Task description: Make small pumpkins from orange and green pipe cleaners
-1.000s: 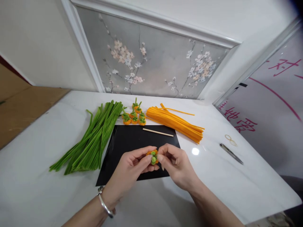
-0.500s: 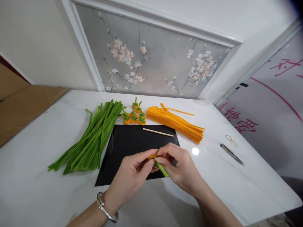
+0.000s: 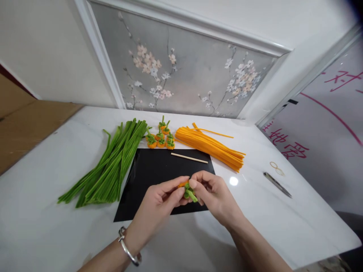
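Observation:
Between my fingers is a small pipe-cleaner pumpkin [image 3: 190, 192], orange with a green top and a green stem pointing toward me. My left hand [image 3: 163, 198] pinches it from the left, thumb and forefinger closed on its side. From the right, my right hand [image 3: 215, 194] is closed on the same piece, its thumb at the green top. Fingers hide much of the orange body. Both hands are over the front part of a black mat [image 3: 153, 170]. A thin wooden stick [image 3: 189, 158] lies on the mat beyond them.
Green pipe cleaners [image 3: 110, 170] lie bundled at the left, orange pipe cleaners [image 3: 210, 147] at the right. Several finished pumpkins [image 3: 161, 141] stand together behind the mat. Tweezers [image 3: 277, 184] and rubber bands [image 3: 276, 168] lie at far right. A wall panel [image 3: 193, 75] rises behind the table.
The pumpkin's green stem has swung and looks shorter from here. My right thumb has moved up onto the green top. The left hand keeps its pinch, almost unmoved.

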### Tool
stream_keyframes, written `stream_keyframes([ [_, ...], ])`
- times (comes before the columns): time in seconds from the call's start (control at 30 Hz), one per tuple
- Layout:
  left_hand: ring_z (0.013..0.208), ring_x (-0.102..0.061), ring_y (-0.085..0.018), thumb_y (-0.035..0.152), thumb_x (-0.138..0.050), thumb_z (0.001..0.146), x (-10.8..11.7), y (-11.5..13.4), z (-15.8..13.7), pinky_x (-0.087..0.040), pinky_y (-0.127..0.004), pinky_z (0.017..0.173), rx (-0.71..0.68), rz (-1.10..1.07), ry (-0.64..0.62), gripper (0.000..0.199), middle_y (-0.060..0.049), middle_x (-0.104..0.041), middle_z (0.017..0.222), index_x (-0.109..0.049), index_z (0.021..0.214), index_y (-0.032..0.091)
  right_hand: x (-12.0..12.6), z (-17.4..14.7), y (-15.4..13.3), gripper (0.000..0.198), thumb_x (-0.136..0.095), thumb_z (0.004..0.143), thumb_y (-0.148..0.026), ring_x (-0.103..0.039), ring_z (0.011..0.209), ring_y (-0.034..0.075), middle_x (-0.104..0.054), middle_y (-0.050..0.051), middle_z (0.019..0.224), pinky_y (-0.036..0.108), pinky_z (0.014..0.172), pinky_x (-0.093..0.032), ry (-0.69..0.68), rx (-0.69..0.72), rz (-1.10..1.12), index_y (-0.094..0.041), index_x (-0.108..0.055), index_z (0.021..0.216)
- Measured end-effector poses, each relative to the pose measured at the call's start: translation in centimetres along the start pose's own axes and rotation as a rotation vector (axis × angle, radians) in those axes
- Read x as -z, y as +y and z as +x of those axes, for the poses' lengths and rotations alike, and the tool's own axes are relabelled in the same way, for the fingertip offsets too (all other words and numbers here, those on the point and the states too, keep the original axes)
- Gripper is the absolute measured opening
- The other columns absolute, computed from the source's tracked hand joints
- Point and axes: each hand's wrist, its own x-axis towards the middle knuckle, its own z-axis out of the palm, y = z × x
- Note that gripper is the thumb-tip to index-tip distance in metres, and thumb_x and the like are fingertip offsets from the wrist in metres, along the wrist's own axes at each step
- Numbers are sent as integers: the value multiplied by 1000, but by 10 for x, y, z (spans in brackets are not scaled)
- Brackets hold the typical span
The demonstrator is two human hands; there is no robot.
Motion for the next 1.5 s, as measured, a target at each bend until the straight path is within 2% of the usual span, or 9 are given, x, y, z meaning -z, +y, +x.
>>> stream_keyframes([
  [0.1, 76, -73, -17, 30, -72, 78, 2, 1, 0, -62, -28, 76, 39, -62, 34, 30, -3, -76, 94, -72, 107, 21, 5, -3, -2, 27, -51, 90, -43, -47, 47, 8, -49, -5, 55, 21, 48, -40, 26, 48, -30, -17, -55, 84],
  [0.33, 78, -73, -16, 30, -75, 75, 1, 4, -2, -61, -25, 77, 41, -91, 42, 28, -2, -76, 88, -74, 101, 21, 0, -5, 4, 17, -60, 85, -33, -50, 54, 9, -57, 0, 68, 21, 48, -41, 70, 91, -157, -16, -58, 82],
  [0.5, 77, -73, -15, 29, -73, 78, -2, 9, -3, -60, -22, 75, 108, -180, 24, 27, -3, -77, 89, -73, 103, 20, -3, -2, 3, 22, -58, 85, -38, -45, 49, 8, -52, -3, 60, 20, 46, -38, 10, 24, 3, -17, -54, 78],
  [0.67, 75, -71, -12, 27, -71, 79, 0, 11, -3, -58, -18, 72, 113, -229, 21, 26, -3, -75, 88, -70, 104, 19, -7, -1, 6, 27, -61, 83, -42, -44, 49, 7, -52, -4, 58, 20, 47, -37, 45, 15, 108, -17, -53, 76],
  [0.77, 75, -72, -13, 30, -68, 83, 1, 9, -3, -58, -21, 73, 84, -173, 13, 24, -1, -74, 86, -64, 104, 21, -4, 0, 6, 28, -60, 85, -44, -47, 51, 8, -55, -2, 65, 21, 49, -41, 25, 32, 74, -17, -56, 82],
  [0.97, 72, -71, -16, 37, -62, 85, 0, 11, -3, -57, -28, 74, 49, -25, 7, 20, 0, -68, 82, -59, 95, 19, 11, 2, 6, 27, -52, 91, -43, -46, 49, 9, -48, -5, 56, 22, 49, -39, 87, 94, -16, -17, -57, 87],
  [1.13, 78, -64, -14, 23, -64, 81, -1, 7, -3, -54, -25, 72, -85, 157, -103, 19, -1, -64, 88, -59, 99, 19, 9, 0, 6, 21, -56, 88, -39, -48, 51, 9, -53, -2, 66, 21, 47, -42, 32, 131, -107, -18, -57, 87],
  [1.37, 80, -59, -13, 17, -53, 85, 5, 2, -4, -50, -23, 73, -247, 555, -67, 26, 0, -62, 90, -58, 110, 23, 2, -1, 9, 15, -56, 87, -30, -50, 56, 11, -55, 0, 69, 21, 48, -40, 59, 234, -420, -19, -57, 77],
  [1.5, 97, -62, -17, 21, -60, 82, 4, -1, -1, -52, -28, 83, -190, 340, -30, 40, -4, -62, 108, -49, 121, 24, -5, -4, 13, 16, -52, 90, -30, -51, 52, 10, -54, -1, 66, 22, 46, -41, 85, 243, -357, -19, -53, 77],
])
